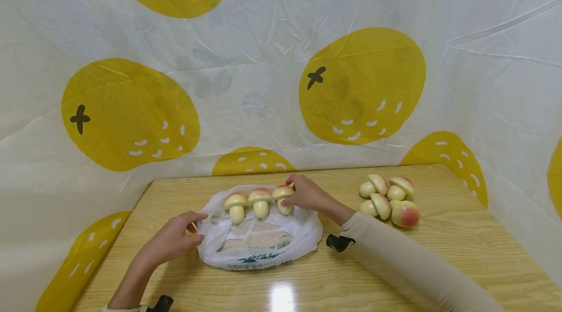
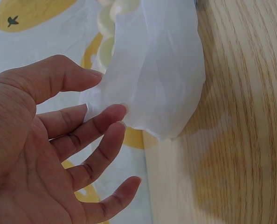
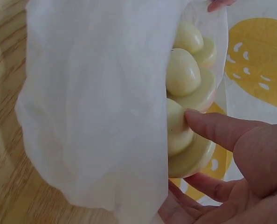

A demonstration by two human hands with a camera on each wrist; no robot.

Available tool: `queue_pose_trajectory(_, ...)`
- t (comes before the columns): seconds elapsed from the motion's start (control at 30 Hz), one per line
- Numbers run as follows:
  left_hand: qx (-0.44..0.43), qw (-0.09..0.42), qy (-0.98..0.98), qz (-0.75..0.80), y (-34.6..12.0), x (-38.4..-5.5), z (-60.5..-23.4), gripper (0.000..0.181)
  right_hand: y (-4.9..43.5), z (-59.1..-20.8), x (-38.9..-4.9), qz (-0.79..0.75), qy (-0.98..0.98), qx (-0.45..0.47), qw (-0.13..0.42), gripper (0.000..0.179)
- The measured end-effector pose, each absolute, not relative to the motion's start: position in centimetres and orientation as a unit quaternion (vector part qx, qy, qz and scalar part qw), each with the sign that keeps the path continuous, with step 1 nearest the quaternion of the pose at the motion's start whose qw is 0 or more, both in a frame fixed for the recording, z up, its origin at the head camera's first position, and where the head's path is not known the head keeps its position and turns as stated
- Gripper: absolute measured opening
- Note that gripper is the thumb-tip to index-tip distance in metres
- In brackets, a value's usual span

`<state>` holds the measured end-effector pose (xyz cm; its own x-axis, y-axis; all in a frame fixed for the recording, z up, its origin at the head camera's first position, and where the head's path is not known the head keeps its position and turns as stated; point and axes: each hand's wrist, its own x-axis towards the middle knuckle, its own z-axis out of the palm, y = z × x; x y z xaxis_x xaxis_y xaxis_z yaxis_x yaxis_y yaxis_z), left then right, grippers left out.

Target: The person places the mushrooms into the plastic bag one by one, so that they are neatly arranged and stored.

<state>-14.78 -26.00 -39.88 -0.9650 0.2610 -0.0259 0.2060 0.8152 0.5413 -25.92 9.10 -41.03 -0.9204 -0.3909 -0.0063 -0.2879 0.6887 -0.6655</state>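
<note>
The rightmost mushroom (image 1: 282, 191) on the plastic bag (image 1: 304, 234) is pinched by the right hand (image 1: 309, 196), the left hand (image 1: 174, 236) being loosely spread at the bag's left edge; probably light, firm and slick, it is best gripped across stem and cap.

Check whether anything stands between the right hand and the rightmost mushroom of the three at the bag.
Nothing visible does. The right hand already has its thumb on the stem of the rightmost mushroom. The bag rises beside that stem without coming between; the middle mushroom lies to its left.
</note>
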Motion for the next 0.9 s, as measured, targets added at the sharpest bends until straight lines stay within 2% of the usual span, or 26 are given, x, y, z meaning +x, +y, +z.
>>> queue_pose_trajectory(0.4,0.121,0.057,0.948,0.29,-25.8,-14.6,-39.5,0.051,10.2,-40.2,-25.8,-0.345,0.913,-0.188,0.108,0.055)
queue_pose_trajectory(0.9,0.112,0.057,0.95,0.284,-25.7,-14.8,-39.6,0.049,13.0,-38.8,-24.8,-0.385,0.889,-0.232,0.092,0.051)
